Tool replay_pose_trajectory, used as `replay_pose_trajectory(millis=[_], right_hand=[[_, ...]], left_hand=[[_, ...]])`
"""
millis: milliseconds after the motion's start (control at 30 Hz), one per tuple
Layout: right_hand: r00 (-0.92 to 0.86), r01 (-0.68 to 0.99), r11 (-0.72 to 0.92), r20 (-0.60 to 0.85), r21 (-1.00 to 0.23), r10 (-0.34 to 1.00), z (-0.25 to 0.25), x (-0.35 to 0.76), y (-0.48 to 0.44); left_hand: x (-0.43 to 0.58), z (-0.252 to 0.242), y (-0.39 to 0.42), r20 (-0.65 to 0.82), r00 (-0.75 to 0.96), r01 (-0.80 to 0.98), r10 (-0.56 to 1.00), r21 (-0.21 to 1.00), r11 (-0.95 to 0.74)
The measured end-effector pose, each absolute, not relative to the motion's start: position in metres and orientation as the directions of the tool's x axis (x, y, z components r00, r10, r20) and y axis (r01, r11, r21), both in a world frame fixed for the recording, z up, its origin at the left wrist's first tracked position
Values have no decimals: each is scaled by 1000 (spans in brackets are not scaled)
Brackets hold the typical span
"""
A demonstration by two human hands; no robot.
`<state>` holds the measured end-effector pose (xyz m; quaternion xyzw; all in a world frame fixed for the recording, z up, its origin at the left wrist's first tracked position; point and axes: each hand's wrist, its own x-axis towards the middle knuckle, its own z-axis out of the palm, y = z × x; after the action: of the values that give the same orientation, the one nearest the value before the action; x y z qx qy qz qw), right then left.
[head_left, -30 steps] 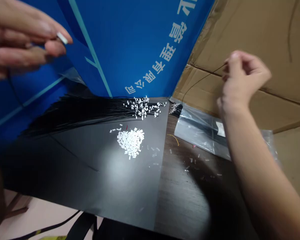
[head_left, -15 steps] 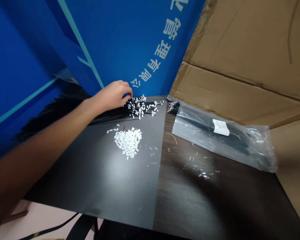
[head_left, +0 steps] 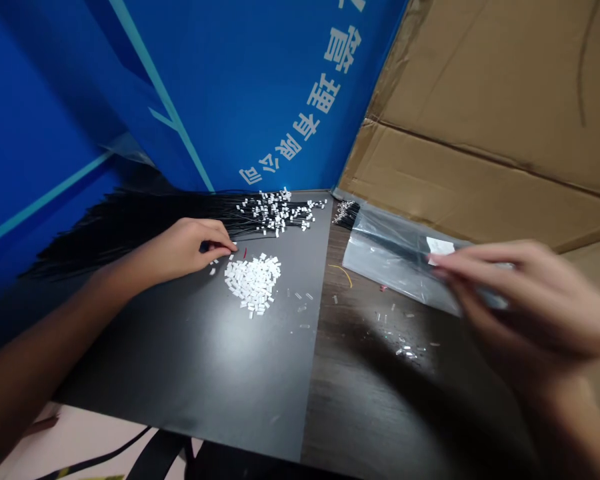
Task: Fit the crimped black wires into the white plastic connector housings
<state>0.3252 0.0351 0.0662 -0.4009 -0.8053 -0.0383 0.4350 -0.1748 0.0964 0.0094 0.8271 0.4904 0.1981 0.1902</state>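
My left hand [head_left: 187,247] lies on the black mat [head_left: 195,360] with its fingers pinched together beside a heap of small white plastic housings [head_left: 253,280]. What the fingertips hold, if anything, is too small to see. Just behind the hand lies a fan of thin black wires [head_left: 145,217] whose ends carry white housings [head_left: 275,213]. My right hand [head_left: 520,307], somewhat blurred, hovers with fingers stretched out over a clear plastic bag [head_left: 390,257] of black wires, fingertips near the bag's white label [head_left: 437,245]. It holds nothing.
A blue printed board [head_left: 240,93] stands behind the mat and brown cardboard [head_left: 490,120] walls the right side. Loose white bits and a short yellow wire [head_left: 347,273] are scattered on the dark wooden table [head_left: 380,407]. A black cable [head_left: 105,453] hangs below the front edge.
My left hand came down from upper left to the wire ends, then drew back to the white heap. My right hand left view with a wire and has returned over the bag.
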Motion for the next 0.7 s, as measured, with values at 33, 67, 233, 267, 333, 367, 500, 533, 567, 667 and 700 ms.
replay_pose_trajectory(millis=[33, 67, 233, 267, 333, 367, 500, 533, 567, 667, 700], right_hand=[[-372, 641, 721, 715, -263, 592, 57, 316, 31], [-454, 586, 774, 694, -240, 559, 47, 306, 27], [-596, 472, 833, 593, -288, 542, 10, 278, 16], [-608, 467, 834, 578, -293, 544, 6, 277, 15], [-632, 459, 834, 547, -306, 549, 1, 276, 13], [-642, 454, 833, 531, -318, 553, -1, 275, 12], [-629, 437, 791, 484, -428, 609, -5, 268, 8], [-616, 433, 773, 474, -464, 629, -6, 266, 7], [-601, 431, 754, 466, -496, 650, -7, 264, 6], [-557, 441, 700, 441, -562, 704, -8, 261, 4], [-539, 437, 672, 424, -598, 728, -7, 261, 4]], left_hand=[[-175, 9, 98, 141, 432, 739, 891, 511, -439], [-175, 9, 100, 142, 423, 743, 895, 511, -432], [-176, 7, 104, 167, 365, 771, 916, 497, -398], [-176, 7, 105, 167, 362, 775, 917, 493, -395], [-174, 6, 105, 163, 364, 779, 917, 487, -395], [-173, 6, 105, 159, 367, 779, 917, 486, -396], [-167, 9, 103, 164, 373, 772, 913, 492, -403], [-165, 12, 102, 173, 368, 768, 913, 497, -404], [-163, 16, 100, 186, 361, 763, 914, 505, -404], [-150, 33, 86, 234, 332, 734, 914, 545, -406], [-141, 38, 79, 249, 327, 715, 912, 566, -411]])
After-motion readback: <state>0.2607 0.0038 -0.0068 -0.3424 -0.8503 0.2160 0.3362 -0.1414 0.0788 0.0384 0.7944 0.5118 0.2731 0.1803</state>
